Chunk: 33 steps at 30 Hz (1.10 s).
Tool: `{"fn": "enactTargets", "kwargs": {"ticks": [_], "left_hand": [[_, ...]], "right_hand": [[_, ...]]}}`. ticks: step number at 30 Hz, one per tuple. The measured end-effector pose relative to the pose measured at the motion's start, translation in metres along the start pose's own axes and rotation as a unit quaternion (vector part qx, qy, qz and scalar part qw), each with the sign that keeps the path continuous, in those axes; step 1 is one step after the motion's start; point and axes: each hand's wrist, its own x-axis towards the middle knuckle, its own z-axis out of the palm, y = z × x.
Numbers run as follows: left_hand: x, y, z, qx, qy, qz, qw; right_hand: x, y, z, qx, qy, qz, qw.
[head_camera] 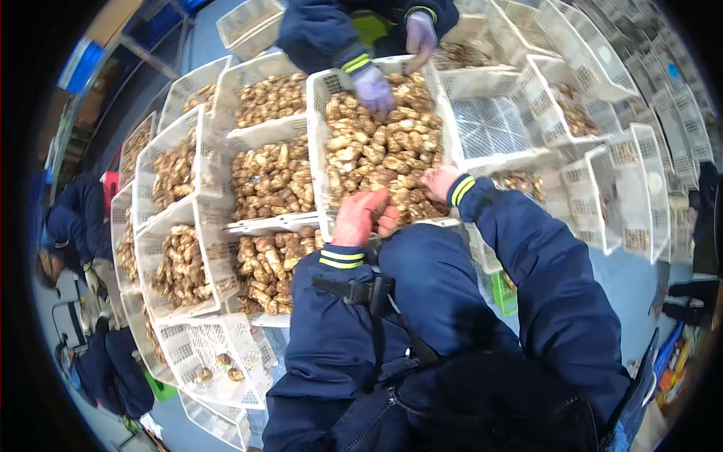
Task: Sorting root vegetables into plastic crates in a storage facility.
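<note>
A white plastic mesh crate (317, 135) stands before me, filled with brown and cream mushrooms (384, 144) that look like matsutake. Over its near left corner is my left hand (360, 217), palm side partly up with the fingers curled; whether a mushroom is inside them is unclear. My right hand (440, 182) reaches to the near right part of the same crate. Its fingertips are down among the mushrooms, so their grip is hidden. Across the crate, a co-worker's gloved hand (374, 93) touches the pile, and their other gloved hand (421, 37) is at the far rim.
More mushroom crates (200, 164) crowd the left side, some stacked. A crate (197, 339) at lower left holds a few mushrooms. To the right are a crate with a bare bottom (491, 127) and further stacked crates (644, 186). Other people (85, 220) sit at far left.
</note>
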Motion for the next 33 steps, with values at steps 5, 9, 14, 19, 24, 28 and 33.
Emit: {"fn": "enactTargets", "kwargs": {"ticks": [5,9,14,19,24,28,33], "left_hand": [[0.011,0.001,0.011,-0.056,0.037,-0.040,0.997],[0.013,0.012,-0.007,-0.110,0.028,-0.010,0.994],[0.003,0.028,-0.011,-0.109,0.001,0.065,0.992],[-0.002,0.035,-0.001,-0.068,0.013,0.120,0.990],[-0.003,0.027,-0.001,-0.069,-0.006,0.113,0.991],[-0.007,0.028,0.006,-0.080,0.021,0.102,0.991],[0.002,0.019,0.018,0.047,0.083,0.129,0.987]], "right_hand": [[0.011,-0.001,0.054,-0.034,-0.007,0.122,0.992],[0.016,0.002,0.047,-0.049,-0.028,0.061,0.997],[-0.005,0.015,0.013,0.093,0.088,0.081,0.988],[-0.022,0.018,-0.041,0.474,0.096,0.117,0.867],[-0.024,0.024,-0.044,0.435,0.095,0.129,0.886],[-0.023,0.010,-0.063,0.479,0.160,0.130,0.853],[-0.026,-0.033,-0.106,0.880,0.149,-0.103,0.439]]}}
